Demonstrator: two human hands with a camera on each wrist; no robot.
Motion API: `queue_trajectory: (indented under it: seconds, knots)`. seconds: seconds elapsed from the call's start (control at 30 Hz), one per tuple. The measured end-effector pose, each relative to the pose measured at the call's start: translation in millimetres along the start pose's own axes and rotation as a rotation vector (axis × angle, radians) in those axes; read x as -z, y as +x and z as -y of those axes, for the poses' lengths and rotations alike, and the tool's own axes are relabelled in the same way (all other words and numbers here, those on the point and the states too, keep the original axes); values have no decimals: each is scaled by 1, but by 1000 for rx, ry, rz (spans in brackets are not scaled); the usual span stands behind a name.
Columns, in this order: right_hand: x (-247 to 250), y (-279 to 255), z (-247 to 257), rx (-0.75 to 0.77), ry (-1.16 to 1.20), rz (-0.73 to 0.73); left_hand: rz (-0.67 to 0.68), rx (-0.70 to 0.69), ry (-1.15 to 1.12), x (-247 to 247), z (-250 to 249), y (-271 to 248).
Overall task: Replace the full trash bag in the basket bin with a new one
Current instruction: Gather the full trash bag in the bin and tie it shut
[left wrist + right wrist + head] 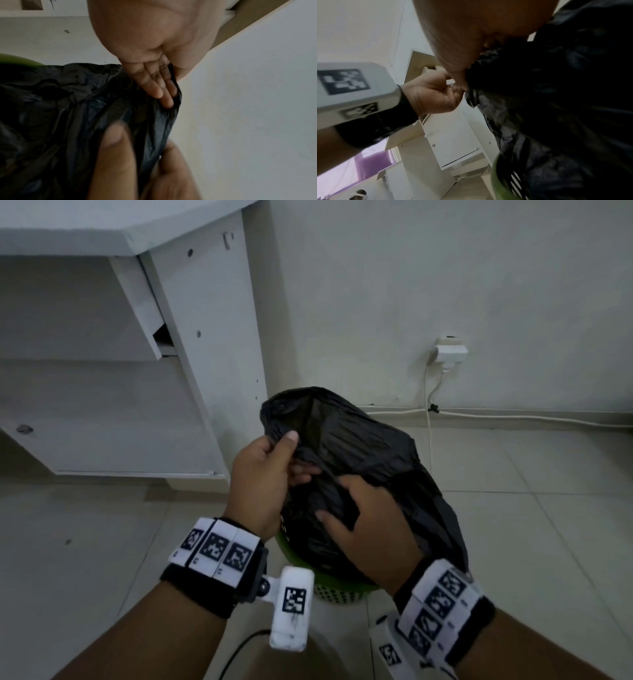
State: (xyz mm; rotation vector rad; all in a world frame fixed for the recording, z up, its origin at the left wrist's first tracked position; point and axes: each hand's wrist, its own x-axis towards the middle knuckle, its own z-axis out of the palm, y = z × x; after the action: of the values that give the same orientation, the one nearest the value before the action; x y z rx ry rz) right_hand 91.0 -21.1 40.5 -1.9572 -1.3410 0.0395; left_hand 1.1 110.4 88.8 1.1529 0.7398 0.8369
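Black trash bag crumpled, bulging above green perforated basket bin, mouth open.

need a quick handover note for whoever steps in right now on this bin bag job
Left hand: pinches the gathered upper edge of the black trash bag, thumb on top.
Right hand: grip on the bag's near side, fingers curled into the plastic.
Bag: bunched up above the green basket bin, lower part apparently still inside the bin. The bin stands on the tiled floor beside the white cabinet.
Done: bag top gathered in both hands.
Left: lift the bag fully out, set it aside, fit a new bag. No new bag shows in any view.
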Motion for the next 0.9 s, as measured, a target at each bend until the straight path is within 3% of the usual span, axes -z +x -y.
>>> queue_trajectory:
  seconds: [0.17, 0.3, 0.37, 0.43, 0.5, 0.57, 0.63, 0.7, 0.77, 0.9]
  knots:
    - [20, -23, -27, -56, -20, -1, -149, -74, 19, 15, -1, 19]
    - [55, -10, -49, -10, -108, -48, -158, -123, 255, 28, 10, 24]
    - [68, 1, -49, 21, -156, -58, -246, -241, 442, 26, 12, 17]
    - [76, 12, -41, 96, -181, -56, -316, -553, 639, 18, 6, 6]
    - [78, 23, -27, 181, -188, -33, -139, -883, 873, 7, -1, -4]
    - [76, 32, -14, 244, -190, -20, 144, -997, 1012, -1, -1, -7]
    - [74, 39, -5, 257, -178, -17, 302, -972, 1002, -3, 2, -6]
    - [72, 42, -5, 237, -200, -38, 346, -925, 990, 1, 5, -2]
    - [71, 41, -13, 197, -255, -83, 308, -897, 987, 11, 4, 3]
    - [80, 35, -47, 47, -338, -162, 104, -831, 931, 39, 0, 13]
